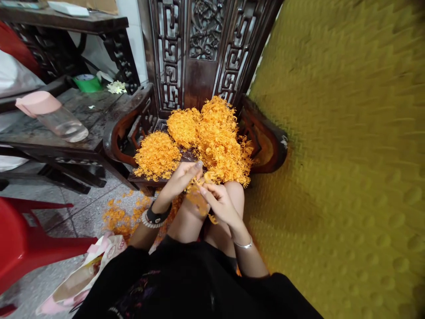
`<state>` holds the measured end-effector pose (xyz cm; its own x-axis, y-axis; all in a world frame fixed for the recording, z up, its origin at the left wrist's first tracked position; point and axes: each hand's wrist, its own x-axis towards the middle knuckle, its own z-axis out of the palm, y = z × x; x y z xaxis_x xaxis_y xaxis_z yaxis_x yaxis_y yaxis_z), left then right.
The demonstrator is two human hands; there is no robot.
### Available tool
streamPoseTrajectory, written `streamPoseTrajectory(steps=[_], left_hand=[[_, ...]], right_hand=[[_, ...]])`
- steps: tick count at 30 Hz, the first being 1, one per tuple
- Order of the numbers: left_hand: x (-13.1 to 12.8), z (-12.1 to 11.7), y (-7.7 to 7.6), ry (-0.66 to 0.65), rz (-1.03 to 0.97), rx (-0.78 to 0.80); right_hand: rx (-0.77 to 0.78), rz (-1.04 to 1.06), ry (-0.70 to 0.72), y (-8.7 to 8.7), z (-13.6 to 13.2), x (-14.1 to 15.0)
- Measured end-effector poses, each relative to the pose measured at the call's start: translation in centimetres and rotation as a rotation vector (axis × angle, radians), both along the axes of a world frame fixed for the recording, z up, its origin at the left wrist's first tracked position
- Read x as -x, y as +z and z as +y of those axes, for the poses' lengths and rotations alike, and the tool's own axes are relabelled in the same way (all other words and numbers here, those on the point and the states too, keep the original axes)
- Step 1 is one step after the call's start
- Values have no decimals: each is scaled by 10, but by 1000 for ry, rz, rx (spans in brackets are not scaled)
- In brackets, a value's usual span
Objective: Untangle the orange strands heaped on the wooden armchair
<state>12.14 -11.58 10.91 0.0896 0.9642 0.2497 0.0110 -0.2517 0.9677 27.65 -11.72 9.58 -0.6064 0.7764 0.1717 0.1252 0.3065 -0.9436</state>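
Heaps of feathery orange florets (212, 141) fill the seat of a dark carved wooden armchair (169, 57) in front of me. My left hand (179, 179) is at the near edge of the heap, with its fingers pinched on a few florets. My right hand (221, 204) sits just below it, above my bare knees, with its fingers closed on a small orange clump (201, 188). The two hands nearly touch. The clump is blurred, so its exact form is hidden.
Spilled florets (121, 217) lie on the tiled floor (86, 195) left of my knees. A red plastic stool (23, 239) stands there, and a pink-and-white bag (83, 277) lies nearby. A pink-lidded glass jar (56, 117) rests on a dark table (99, 106). A textured yellow surface (338, 146) fills the right.
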Motion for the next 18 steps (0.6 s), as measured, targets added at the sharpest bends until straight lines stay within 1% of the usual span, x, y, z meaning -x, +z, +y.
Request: streamPoseTrajectory(steps=[3,5,6,7,8,9,11,12,13,14,16,17,18], left_hand=[[9,1,12,-266,307,-26],[12,1,15,-409,438,-42],[14,0,14,-446,455,-45],[15,0,11,-438,438,-43],[16,0,6,-384,386,-31],[17,0,0,-288,309,-8],[16,1,-13,-42,137,49],[15,2,-20,54,61,74],[13,4,-25,121,-2,90],[10,5,-29,164,-53,92],[8,12,-33,195,-117,80],[11,18,-33,216,-136,74],[17,26,-32,281,-151,63]], right_hand=[[31,-83,248,13,8,-17],[63,-134,378,22,11,-25],[91,-155,435,26,11,-28],[119,-169,465,29,10,-30],[139,-175,453,31,9,-30],[145,-177,400,31,6,-29],[116,-166,219,27,1,-24],[95,-154,130,23,-1,-20],[87,-141,68,19,-3,-16],[94,-128,32,16,-5,-12],[135,-92,-20,14,-10,-5],[160,-75,-39,15,-13,-3],[188,-65,-39,18,-17,-3]])
